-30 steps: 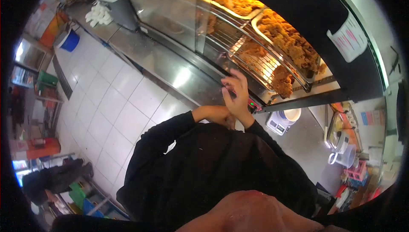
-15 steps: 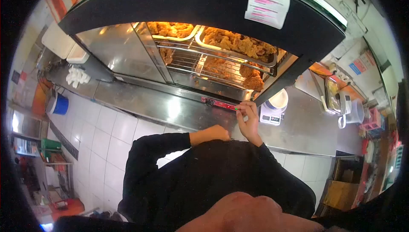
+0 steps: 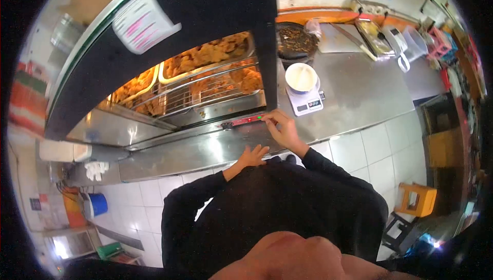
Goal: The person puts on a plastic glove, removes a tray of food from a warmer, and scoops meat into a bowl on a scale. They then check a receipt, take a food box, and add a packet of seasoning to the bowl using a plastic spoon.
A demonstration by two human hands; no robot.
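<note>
A black-framed food warming cabinet (image 3: 205,2) with a glass front stands on the steel counter. Inside it, lit from within, fried chicken (image 3: 210,54) fills trays on wire racks. My right hand (image 3: 281,128) has its fingers curled, with the tips at the green-lit end of the red control strip (image 3: 245,120) under the glass. Whether those fingertips grip anything is hidden. At the counter's front edge, close to my body, my left hand (image 3: 251,157) lies with fingers spread and holds nothing.
Right of the cabinet, a white tub (image 3: 301,78) sits on a kitchen scale (image 3: 308,103). Behind are a dark round pan (image 3: 297,42), a cutting board (image 3: 341,38) with a knife (image 3: 354,42), and a foil-like tray (image 3: 374,38). A yellow stool (image 3: 418,199) stands on the tiled floor.
My view has swung to the right, so the cabinet sits further left. My left hand has gone from a closed curl to spread fingers. The right hand stays at the control strip.
</note>
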